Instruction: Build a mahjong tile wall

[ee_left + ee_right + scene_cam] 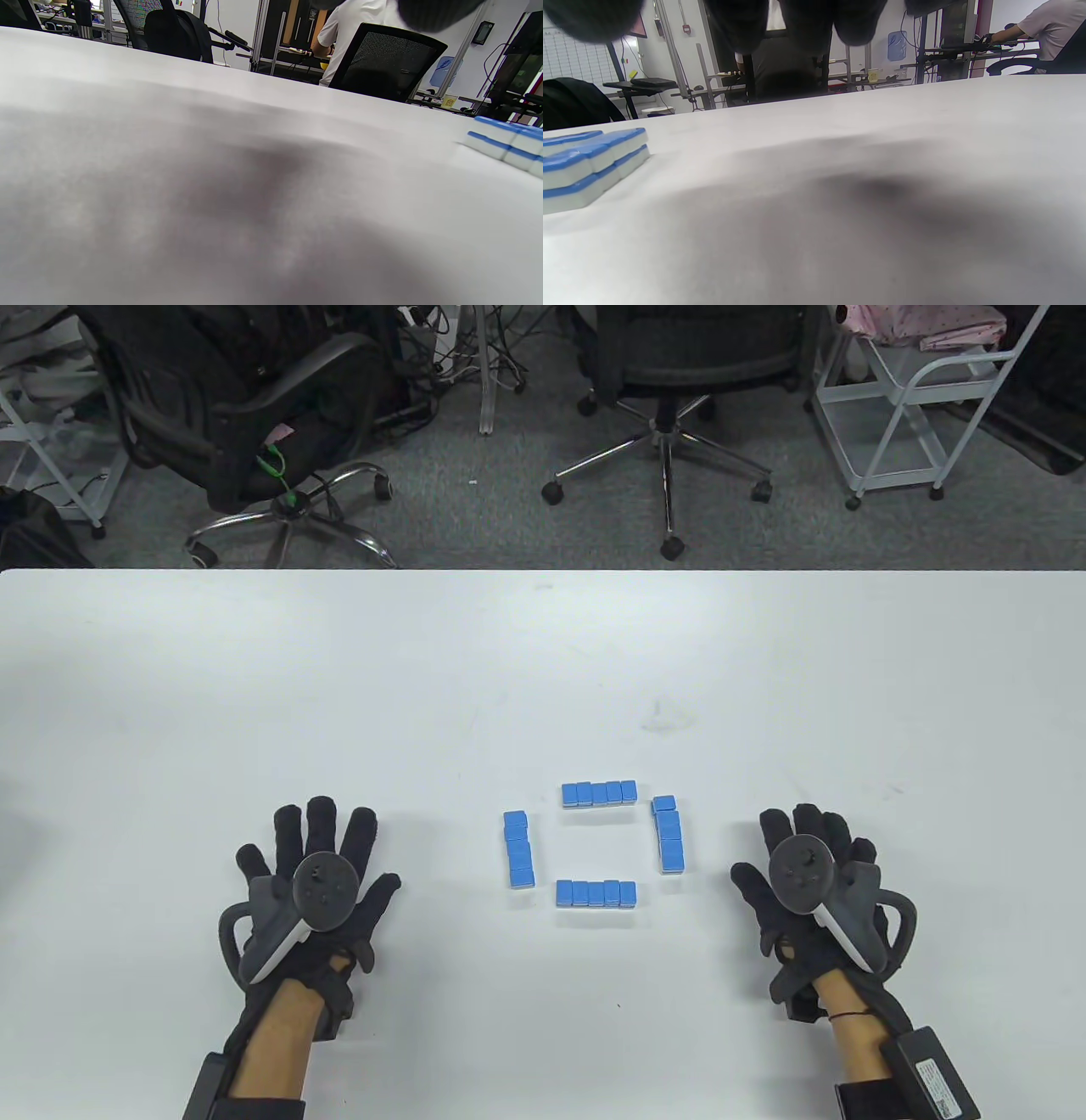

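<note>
The tile square (596, 846) sits low centre on the bench (543, 661), between both hands. Left hand (310, 882) and right hand (810, 878) lie flat, fingers spread, holding nothing. The right is slightly nearer its crooked side row (668, 834).

Bright, even overhead light. Both wrist views are soft: the table (882, 127) blurs under the fingers (806, 25), carrying broad dark shadow.
</note>
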